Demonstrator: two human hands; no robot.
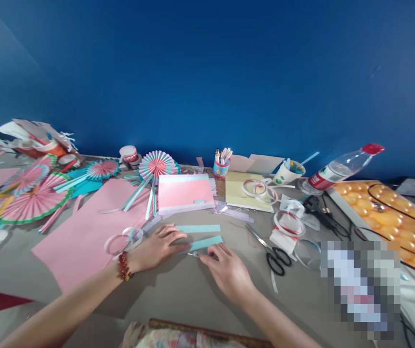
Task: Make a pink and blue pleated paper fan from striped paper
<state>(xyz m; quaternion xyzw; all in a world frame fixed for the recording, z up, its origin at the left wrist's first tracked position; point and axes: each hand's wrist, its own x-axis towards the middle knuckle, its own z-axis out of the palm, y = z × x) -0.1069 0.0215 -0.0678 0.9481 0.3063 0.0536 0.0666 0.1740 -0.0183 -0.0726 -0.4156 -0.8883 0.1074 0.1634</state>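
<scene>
Fingers stretched out, my left hand (164, 245) lies flat on the table, its fingertips at the left ends of two light blue paper strips (199, 228). The nearer strip (207, 241) slants between both hands. My right hand (229, 270) is closed round a slim pen-like tool (193, 254) with a pale, metallic-looking tip. That tip points left, just below the nearer strip; most of the tool is hidden by my fingers, so its exact kind is unclear. Black-handled scissors (275, 253) lie to the right of my right hand.
Pink paper sheets (84, 232) and folded paper fans (156, 164) spread over the left. Behind my hands are a pink card (183, 191) and a pen cup (221, 166). Tape rolls (290, 223), a plastic bottle (337, 171) and an orange-patterned panel (384, 212) stand or lie right.
</scene>
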